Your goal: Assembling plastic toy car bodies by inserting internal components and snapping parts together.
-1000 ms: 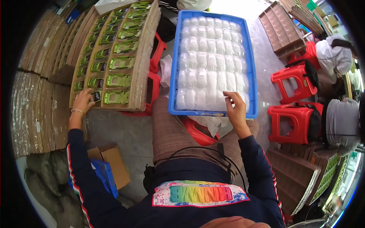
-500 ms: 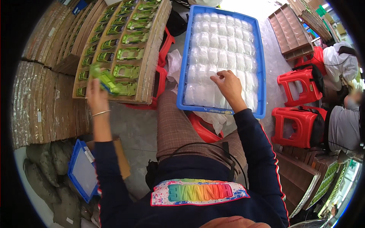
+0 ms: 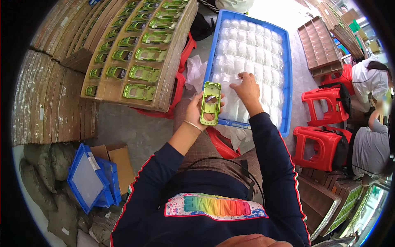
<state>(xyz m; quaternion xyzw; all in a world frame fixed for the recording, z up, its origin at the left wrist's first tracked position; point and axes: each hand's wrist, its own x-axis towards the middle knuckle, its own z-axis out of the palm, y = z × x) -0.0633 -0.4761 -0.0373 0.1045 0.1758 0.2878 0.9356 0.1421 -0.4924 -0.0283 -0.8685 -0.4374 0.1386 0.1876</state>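
My left hand (image 3: 194, 110) grips a light green toy car body shell (image 3: 210, 103), hollow with cut-out windows, over the near left corner of a blue tray (image 3: 289, 99). Small bundles in white wrapping (image 3: 247, 45) fill that tray in rows. Over the tray's near half is my right hand (image 3: 248, 91), its thumb and forefinger curled toward each other at a white sheet; whether they pinch it I cannot make out. To the left, a cardboard divider tray (image 3: 119, 94) carries several more green car shells (image 3: 140, 91) in columns; the near end of its middle column is bare.
Stacked cardboard trays (image 3: 53, 99) stand along the left. Red stools (image 3: 317, 146) are at the right, near two people (image 3: 370, 142). Blue bins (image 3: 88, 179), a carton (image 3: 121, 158) and grey sacks (image 3: 35, 181) lie at lower left.
My left hand has come right from the divider tray to the blue tray with a green car shell. The right hand stays over the wrapped bundles. The whole view has shifted slightly.
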